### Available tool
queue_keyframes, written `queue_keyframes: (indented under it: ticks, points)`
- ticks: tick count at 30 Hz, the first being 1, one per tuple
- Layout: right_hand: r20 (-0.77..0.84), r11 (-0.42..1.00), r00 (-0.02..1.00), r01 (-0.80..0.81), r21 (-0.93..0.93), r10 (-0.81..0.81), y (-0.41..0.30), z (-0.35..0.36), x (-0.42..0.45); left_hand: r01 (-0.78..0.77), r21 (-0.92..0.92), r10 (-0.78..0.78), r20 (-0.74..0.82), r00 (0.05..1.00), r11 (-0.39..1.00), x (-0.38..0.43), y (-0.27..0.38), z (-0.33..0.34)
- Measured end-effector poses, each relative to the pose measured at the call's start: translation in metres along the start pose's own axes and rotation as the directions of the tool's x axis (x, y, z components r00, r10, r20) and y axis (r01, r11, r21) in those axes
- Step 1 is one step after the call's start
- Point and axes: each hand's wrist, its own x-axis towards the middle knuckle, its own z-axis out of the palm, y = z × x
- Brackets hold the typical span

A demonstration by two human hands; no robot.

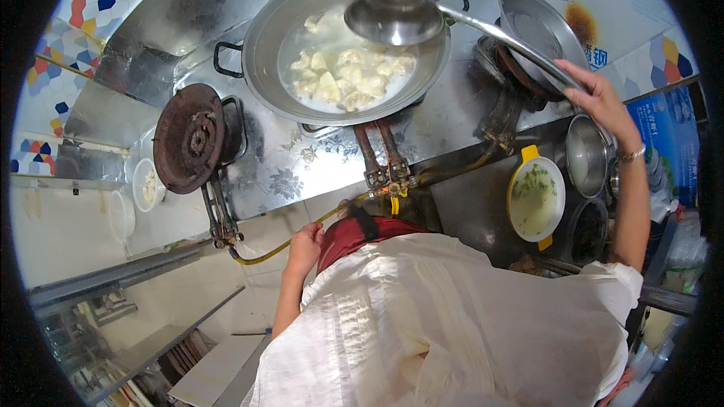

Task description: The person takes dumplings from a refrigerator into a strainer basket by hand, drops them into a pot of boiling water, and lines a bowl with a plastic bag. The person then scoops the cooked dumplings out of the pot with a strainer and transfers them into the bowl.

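Observation:
My right hand point(602, 99), at the right, is closed around the handle of a long metal ladle point(396, 20). The ladle's round bowl hangs above the far right part of a large metal pan point(257, 87) with black side handles. Several dumplings point(350, 79) lie in whitish, steaming liquid in the pan. My left hand point(306, 240) is low beside the red cloth at my waist, its fingers curled; whether anything is in it cannot be told. Right of my waist, a yellow-rimmed white bowl point(537, 198) holds pale broth with chopped green herbs.
A rusty gas burner point(189, 138) stands left of the pan, with a yellow hose point(271, 254) below it. A second metal pan point(543, 28) sits on a burner at the right. Metal bowls point(586, 152) stand by my right forearm; white baskets point(149, 183) are far left.

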Motion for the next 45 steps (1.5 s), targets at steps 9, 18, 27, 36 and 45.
queue_keyframes:
  ticks: [9, 18, 27, 36, 45]
  points:
    - [0.267, 0.960, 0.961, 0.144, -0.240, -0.077, -0.016, -0.053, 0.069, 0.031, -0.049, -0.033, -0.041, 0.999, 0.998, -0.010, -0.008, 0.013]
    - [0.339, 0.919, 0.941, 0.121, -0.374, 0.015, -0.022, -0.047, 0.117, -0.001, -0.001, 0.001, -0.103, 0.995, 1.000, -0.014, 0.002, 0.009]
    - [0.455, 0.970, 0.865, -0.130, -0.204, 0.211, -0.020, -0.026, 0.114, 0.169, -0.147, -0.172, -0.004, 0.985, 0.975, -0.021, 0.021, 0.005]
    - [0.636, 0.876, 0.733, -0.447, 0.181, 0.243, -0.032, 0.045, 0.054, 0.068, -0.103, -0.073, -0.051, 0.996, 0.992, -0.010, -0.006, -0.001]
    - [0.586, 0.894, 0.784, -0.393, 0.214, 0.205, -0.081, 0.098, 0.024, -0.053, -0.062, 0.049, -0.063, 0.997, 0.997, 0.002, -0.041, -0.009]
